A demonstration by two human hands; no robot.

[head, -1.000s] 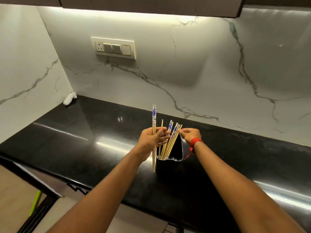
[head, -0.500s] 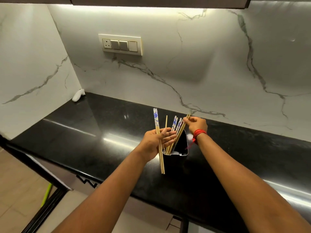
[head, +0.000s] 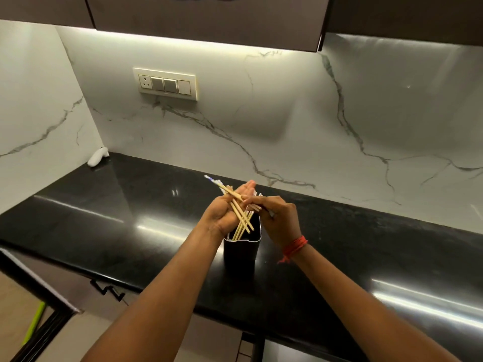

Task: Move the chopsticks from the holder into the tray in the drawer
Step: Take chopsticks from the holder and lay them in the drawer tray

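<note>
Your left hand (head: 222, 214) lies palm-up over the holder (head: 241, 253), fingers loosely apart, with some chopsticks (head: 239, 209) lying slanted across it. Your right hand (head: 277, 218) pinches their near part. More chopsticks stand in the holder just below, long axis nearly upright. The drawer is not visible.

Left grip (head: 226, 210) open-palmed, right grip (head: 277, 218) pinched
</note>
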